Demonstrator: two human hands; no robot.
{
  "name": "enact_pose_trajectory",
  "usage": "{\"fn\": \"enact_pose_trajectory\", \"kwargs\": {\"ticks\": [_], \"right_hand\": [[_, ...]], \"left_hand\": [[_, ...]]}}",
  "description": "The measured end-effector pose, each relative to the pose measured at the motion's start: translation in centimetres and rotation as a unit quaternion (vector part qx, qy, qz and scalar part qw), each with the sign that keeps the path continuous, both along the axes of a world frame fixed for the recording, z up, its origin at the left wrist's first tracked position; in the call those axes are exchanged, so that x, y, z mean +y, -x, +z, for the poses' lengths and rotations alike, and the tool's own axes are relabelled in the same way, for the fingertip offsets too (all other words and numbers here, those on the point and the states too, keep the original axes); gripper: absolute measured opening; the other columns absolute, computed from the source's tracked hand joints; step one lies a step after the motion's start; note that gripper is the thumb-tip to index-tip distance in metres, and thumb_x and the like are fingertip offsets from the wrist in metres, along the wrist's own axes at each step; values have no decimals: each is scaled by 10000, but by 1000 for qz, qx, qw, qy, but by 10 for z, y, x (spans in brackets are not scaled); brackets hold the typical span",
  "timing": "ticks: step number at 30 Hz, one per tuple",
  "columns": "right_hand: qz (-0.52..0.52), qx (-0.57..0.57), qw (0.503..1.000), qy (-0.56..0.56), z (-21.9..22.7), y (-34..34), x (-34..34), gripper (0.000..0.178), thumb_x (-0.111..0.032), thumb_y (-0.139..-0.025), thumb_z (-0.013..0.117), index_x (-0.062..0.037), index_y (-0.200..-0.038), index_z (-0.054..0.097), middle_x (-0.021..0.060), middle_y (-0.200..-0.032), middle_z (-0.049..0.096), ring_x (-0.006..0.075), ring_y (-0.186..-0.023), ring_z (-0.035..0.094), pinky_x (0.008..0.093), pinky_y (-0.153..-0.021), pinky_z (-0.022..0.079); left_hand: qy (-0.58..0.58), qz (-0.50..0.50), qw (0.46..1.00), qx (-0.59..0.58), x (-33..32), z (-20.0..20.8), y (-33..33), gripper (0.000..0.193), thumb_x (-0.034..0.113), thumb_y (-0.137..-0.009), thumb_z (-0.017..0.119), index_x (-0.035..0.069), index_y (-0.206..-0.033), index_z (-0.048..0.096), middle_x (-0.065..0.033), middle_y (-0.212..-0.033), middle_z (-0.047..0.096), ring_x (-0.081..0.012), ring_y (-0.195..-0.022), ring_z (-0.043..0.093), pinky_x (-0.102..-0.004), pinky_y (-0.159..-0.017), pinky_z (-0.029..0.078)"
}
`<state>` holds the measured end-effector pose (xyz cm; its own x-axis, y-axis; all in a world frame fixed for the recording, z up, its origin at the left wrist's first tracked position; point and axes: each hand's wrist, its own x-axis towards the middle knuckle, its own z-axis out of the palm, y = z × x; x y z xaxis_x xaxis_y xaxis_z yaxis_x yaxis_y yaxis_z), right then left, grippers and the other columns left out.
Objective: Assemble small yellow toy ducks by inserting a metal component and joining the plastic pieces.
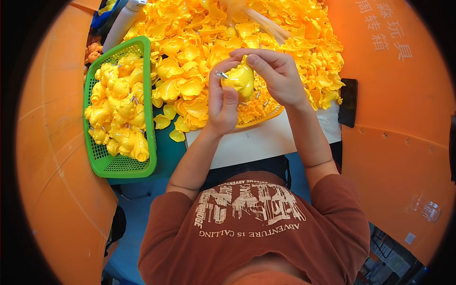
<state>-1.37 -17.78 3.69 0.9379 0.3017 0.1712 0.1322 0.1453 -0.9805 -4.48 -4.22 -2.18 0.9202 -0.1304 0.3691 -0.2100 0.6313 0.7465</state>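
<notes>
Yellow toy (pixel 242 80) grasped between my left hand (pixel 221 108) and right hand (pixel 280 78), above the basket (pixel 264 119) of small pieces (pixel 255 108). Risk: the glossy surface could slip if my pinch eases, losing it among similar yellow shells (pixel 191 88); pressing near the metal pin (pixel 222 75) might bend it

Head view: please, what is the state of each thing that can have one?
Toy: held in both hands, metal pin sticking out.
Left hand: closed on the toy's side.
Right hand: pinching the toy's upper end.
Green basket: heaped with yellow toys.
Yellow basket: holding small bits, partly hidden.
Shells: loose, piled up.
Phone: visible face dark.
</notes>
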Motion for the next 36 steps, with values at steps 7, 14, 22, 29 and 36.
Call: {"fn": "enact_pose_trajectory", "kwargs": {"ticks": [7,14,22,29,36], "right_hand": [[-27,-22,999,21,-2,1,-1,191,-96,-899,522,48,-954,635,97,-929,649,132,-928,584,250,-825,455],[-45,14,997,-53,-14,15,18,265,-76,-902,506,26,-1146,519,92,-972,625,117,-851,595,240,-760,482],[-1,179,957,-230,-29,11,5,313,-55,-866,549,4,-1170,513,98,-962,627,149,-829,617,258,-703,503],[-67,159,964,-205,-37,10,20,304,-71,-869,552,18,-1158,530,95,-1019,617,151,-852,616,268,-714,505],[-2,170,976,-133,-31,21,26,296,-58,-855,580,51,-1127,538,94,-1048,606,130,-910,598,261,-723,516]], "left_hand": [[-88,63,994,-12,-2,3,2,467,381,-955,343,-15,-1197,396,-118,-1152,448,-164,-1048,457,-287,-922,363],[-27,112,993,-2,-2,2,-2,458,339,-964,342,-22,-1244,377,-105,-1147,477,-176,-1052,482,-289,-929,378],[-68,136,988,11,-3,11,-3,394,224,-932,484,-33,-1227,440,-124,-1194,489,-172,-1092,485,-294,-922,406],[62,50,991,105,1,8,-10,366,67,-894,531,-75,-1216,433,-132,-1182,530,-152,-1026,542,-262,-887,445],[136,44,978,150,5,5,-17,330,159,-928,480,-15,-1207,448,-122,-1239,497,-196,-1101,502,-325,-951,408]]}}
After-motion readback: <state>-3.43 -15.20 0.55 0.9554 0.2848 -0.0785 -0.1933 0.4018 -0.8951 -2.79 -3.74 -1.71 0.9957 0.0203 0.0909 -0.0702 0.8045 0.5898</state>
